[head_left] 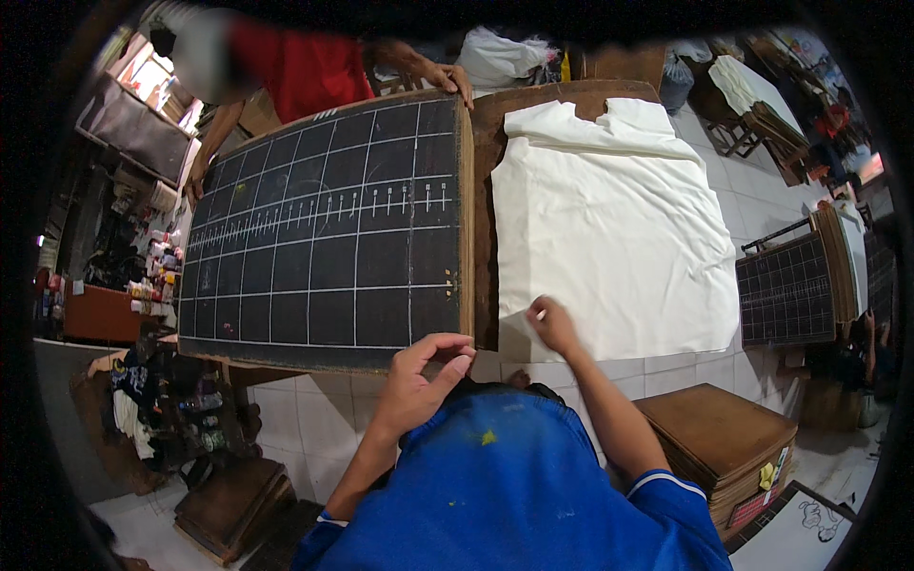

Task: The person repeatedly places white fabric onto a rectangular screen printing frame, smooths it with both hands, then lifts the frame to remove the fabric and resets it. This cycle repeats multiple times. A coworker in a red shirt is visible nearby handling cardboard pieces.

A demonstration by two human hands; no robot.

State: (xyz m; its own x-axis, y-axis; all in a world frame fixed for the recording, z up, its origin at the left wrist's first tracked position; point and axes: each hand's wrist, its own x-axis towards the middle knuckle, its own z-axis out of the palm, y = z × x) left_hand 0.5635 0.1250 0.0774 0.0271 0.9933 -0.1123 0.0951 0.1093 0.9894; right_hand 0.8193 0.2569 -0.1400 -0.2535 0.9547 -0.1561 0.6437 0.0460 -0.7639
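A white cut shirt panel (pixel 619 228), its neckline at the far end, lies spread on a brown board (pixel 486 143). My right hand (pixel 554 328) is over the panel's near left part, fingers curled in; whether cloth is pinched between them is hidden. Left of the panel sits a black board with a white grid (pixel 314 257), topping a thick stack. My left hand (pixel 424 379) is by that stack's near right corner, fingers bent, a gap between them and the thumb, holding nothing. Across from me, a person in red has one hand (pixel 447 78) on the far right corner.
A pile of brown boards (pixel 719 433) stands on the floor at my right, another pile (pixel 233 509) at lower left. More gridded boards (pixel 785 285) stand at the right. White sacks (pixel 500 57) lie beyond the table. Bottles and jars (pixel 152 290) crowd the left side.
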